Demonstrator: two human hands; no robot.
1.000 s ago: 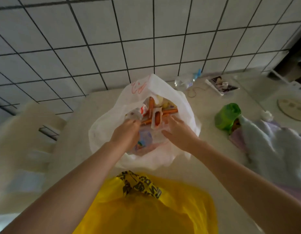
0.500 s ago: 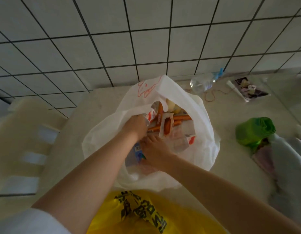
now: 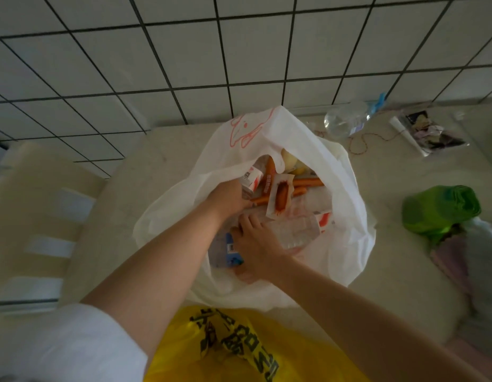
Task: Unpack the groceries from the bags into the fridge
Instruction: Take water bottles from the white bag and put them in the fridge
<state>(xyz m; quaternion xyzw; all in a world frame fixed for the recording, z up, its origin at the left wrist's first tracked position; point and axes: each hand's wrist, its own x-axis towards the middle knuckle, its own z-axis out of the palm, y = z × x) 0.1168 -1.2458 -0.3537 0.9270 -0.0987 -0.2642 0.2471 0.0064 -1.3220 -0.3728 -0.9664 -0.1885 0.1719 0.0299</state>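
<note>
A white plastic bag (image 3: 344, 216) stands open on the pale counter (image 3: 156, 161). Inside lie orange sausages (image 3: 308, 182), a wrapped sausage packet (image 3: 280, 198), a small red-and-white carton (image 3: 251, 179) and a clear bottle (image 3: 300, 232) with a blue label (image 3: 231, 250). My left hand (image 3: 227, 198) is deep in the bag, fingers closed at the carton. Lower in the bag, my right hand (image 3: 257, 245) wraps over the middle of the clear bottle. A yellow bag (image 3: 239, 351) with black print sits just in front of me.
The tiled wall (image 3: 239, 51) backs the counter. An empty clear bottle (image 3: 345, 119), a string and a small packet (image 3: 429, 132) lie at the back right. A green bag roll (image 3: 439, 208) and a pale cloth (image 3: 476, 260) are at the right, a chair (image 3: 32, 216) at the left.
My right hand moved from the bag's right rim down and left into the bag onto the clear bottle. My left hand pushed a little deeper. The view shifted closer.
</note>
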